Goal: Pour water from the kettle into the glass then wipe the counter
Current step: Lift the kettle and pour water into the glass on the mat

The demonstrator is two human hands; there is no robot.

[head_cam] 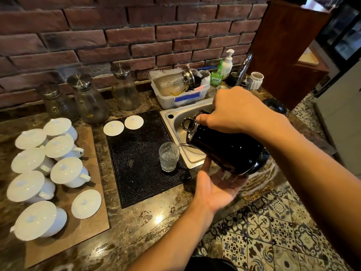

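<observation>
Nearest, at six o'clock: left hand, palm up, fingers spread, cupped flat beneath black kettle, touching its underside or just short of it, hard to tell. Nothing gripped, only supporting.

At two o'clock: right hand, wrapped tight round kettle handle at top, tipping spout toward nine o'clock.

Thin stream running from spout into ribbed glass, upright at centre, on right edge of black rubber bar mat, just beside steel sink. Glass seemingly over half full, exact level blurred by ribbing.

At nine o'clock: lidded white cups on brown board, well apart from pour. At eleven o'clock: glass carafes against brick wall.

Step in hand, by judgement: pouring, near its end. Next move: level kettle before overflow, set down clear of glass, then find a cloth; none plainly visible. Marble counter not yet wiped.
</observation>
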